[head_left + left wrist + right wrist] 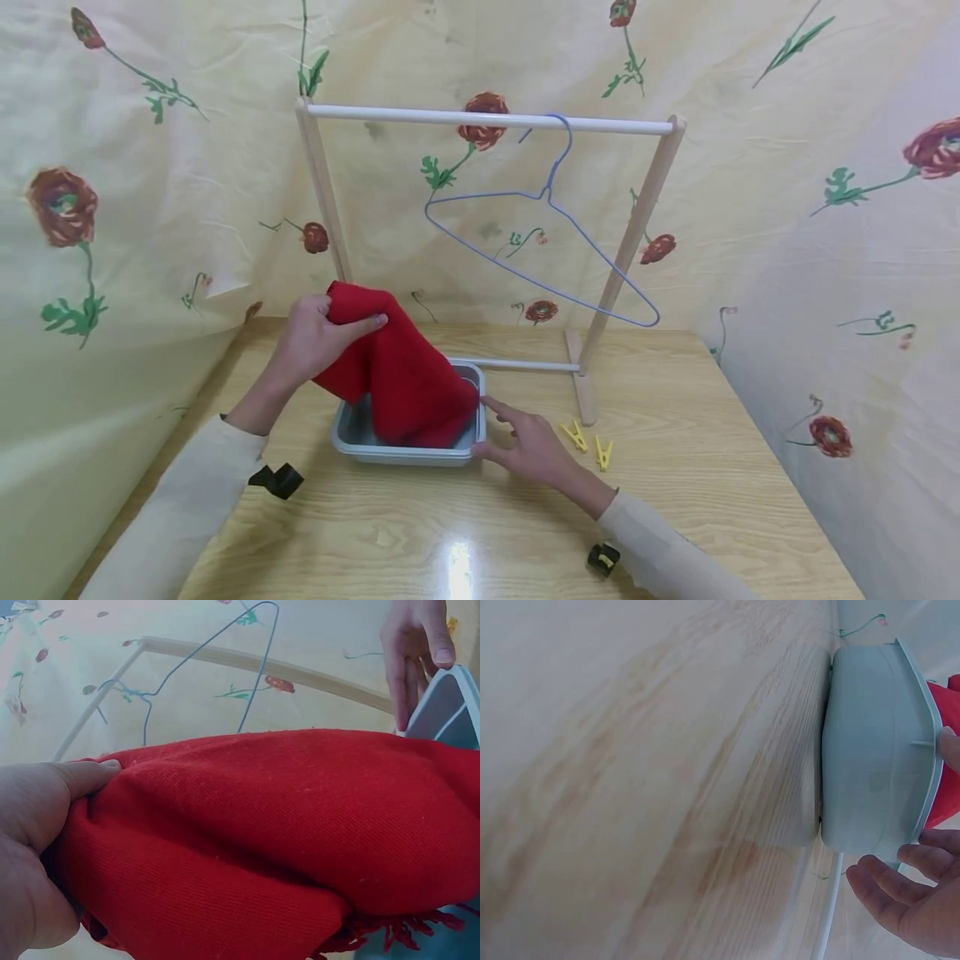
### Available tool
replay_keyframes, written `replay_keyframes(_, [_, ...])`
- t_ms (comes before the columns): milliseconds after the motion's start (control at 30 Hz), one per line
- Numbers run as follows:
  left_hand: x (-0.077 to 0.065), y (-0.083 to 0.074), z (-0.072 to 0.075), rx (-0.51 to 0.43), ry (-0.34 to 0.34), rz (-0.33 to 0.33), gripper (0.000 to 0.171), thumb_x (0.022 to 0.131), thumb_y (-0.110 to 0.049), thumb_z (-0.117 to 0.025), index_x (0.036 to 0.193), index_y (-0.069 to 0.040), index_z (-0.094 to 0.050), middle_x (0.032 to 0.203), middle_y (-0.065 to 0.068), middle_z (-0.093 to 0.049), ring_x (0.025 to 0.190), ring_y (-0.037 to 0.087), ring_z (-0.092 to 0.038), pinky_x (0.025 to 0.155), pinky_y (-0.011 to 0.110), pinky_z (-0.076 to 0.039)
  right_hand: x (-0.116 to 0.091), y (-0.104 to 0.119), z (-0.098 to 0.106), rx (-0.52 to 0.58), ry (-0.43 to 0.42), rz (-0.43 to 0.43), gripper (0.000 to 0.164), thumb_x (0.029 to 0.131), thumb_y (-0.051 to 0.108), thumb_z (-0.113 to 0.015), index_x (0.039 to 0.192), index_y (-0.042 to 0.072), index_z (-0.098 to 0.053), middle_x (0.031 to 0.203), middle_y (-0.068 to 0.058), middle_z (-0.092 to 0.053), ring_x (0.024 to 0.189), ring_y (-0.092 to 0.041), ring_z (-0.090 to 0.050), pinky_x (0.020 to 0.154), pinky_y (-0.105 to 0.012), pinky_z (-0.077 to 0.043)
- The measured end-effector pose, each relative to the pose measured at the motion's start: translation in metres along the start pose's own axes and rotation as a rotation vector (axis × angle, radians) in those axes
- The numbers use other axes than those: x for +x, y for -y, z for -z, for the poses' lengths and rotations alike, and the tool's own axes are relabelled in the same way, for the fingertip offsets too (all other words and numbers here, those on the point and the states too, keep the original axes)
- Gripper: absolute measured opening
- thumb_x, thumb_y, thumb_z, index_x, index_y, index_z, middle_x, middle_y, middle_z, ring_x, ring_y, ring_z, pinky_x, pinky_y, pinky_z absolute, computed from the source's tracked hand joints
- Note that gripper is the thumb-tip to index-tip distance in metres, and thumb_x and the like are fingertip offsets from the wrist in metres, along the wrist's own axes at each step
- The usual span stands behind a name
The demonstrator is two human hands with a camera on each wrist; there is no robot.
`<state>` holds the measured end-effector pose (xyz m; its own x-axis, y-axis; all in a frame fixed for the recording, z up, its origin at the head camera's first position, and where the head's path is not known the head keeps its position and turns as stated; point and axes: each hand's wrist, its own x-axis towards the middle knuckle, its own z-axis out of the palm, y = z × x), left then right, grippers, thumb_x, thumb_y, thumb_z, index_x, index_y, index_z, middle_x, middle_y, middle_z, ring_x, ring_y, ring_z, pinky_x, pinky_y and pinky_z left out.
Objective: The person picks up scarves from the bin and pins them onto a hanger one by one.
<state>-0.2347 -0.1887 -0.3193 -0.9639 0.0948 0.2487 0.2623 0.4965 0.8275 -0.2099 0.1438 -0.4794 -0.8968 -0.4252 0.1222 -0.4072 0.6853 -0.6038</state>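
A red scarf (420,375) with a fringed edge (405,926) hangs from my left hand (311,337) and partly lies in a grey-blue plastic basin (408,457). The left thumb and fingers pinch its upper end above the basin's left side; the folds hide most of the basin's inside. My right hand (528,446) touches the basin's right rim, thumb near the front corner and index finger farther back. In the right wrist view, its other fingers (877,889) spread loosely beside the basin's outer wall (870,750).
Behind the basin stands a wooden rack with a white top rail (420,115). A blue wire hanger (547,287) hangs from it, right of centre. Two yellow clothespins (588,444) lie on the wooden table (375,533) beyond the right hand. A flowered cloth (225,150) covers the walls.
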Motion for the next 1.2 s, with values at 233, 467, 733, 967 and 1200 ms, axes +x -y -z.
replay_keyframes(233, [0.0,-0.007,0.007,0.017,-0.017,0.021,0.044,0.088,-0.036,-0.082,0.115,-0.004,-0.069,0.111,0.016,-0.073,0.095,0.032,-0.069,0.078,0.044,-0.061,0.0,0.001,-0.001,0.005,-0.015,0.014,0.08,0.088,0.062,-0.071,0.154,0.022,-0.048,0.12,-0.01,-0.073,0.115,-0.029,-0.069,0.086,-0.045,-0.06])
replay_keyframes(467, [0.0,-0.015,0.013,0.02,-0.026,0.054,0.051,0.088,-0.039,-0.081,0.12,-0.003,-0.066,0.114,0.017,-0.071,0.098,0.033,-0.068,0.078,0.042,-0.06,0.0,0.0,-0.002,0.015,-0.014,0.009,0.077,0.088,0.056,-0.074,0.153,0.023,-0.049,0.098,-0.006,-0.074,0.114,-0.03,-0.069,0.085,-0.046,-0.06])
replay_keyframes(733, [0.005,-0.021,0.018,-0.074,-0.047,0.043,0.048,0.089,-0.039,-0.08,0.121,-0.006,-0.068,0.113,0.014,-0.072,0.095,0.03,-0.069,0.075,0.035,-0.06,0.001,-0.001,-0.001,0.005,-0.022,0.021,0.078,0.088,0.058,-0.074,0.153,0.021,-0.05,0.13,-0.013,-0.069,0.115,-0.029,-0.069,0.086,-0.045,-0.06])
replay_keyframes(967, [0.007,-0.025,0.02,-0.171,-0.075,0.005,0.05,0.089,-0.036,-0.08,0.129,-0.01,-0.064,0.117,0.009,-0.07,0.099,0.026,-0.068,0.077,0.031,-0.06,0.001,-0.001,0.0,0.004,-0.02,0.05,0.081,0.088,0.059,-0.073,0.154,0.02,-0.048,0.109,-0.011,-0.075,0.113,-0.031,-0.07,0.084,-0.045,-0.06])
replay_keyframes(1200, [0.009,-0.03,0.023,-0.245,-0.12,0.061,0.057,0.086,-0.042,-0.082,0.133,-0.016,-0.061,0.124,0.006,-0.067,0.105,0.025,-0.066,0.078,0.031,-0.06,0.0,-0.001,0.003,0.021,-0.024,0.05,0.078,0.089,0.056,-0.074,0.153,0.018,-0.049,0.133,-0.009,-0.068,0.117,-0.03,-0.069,0.087,-0.045,-0.06])
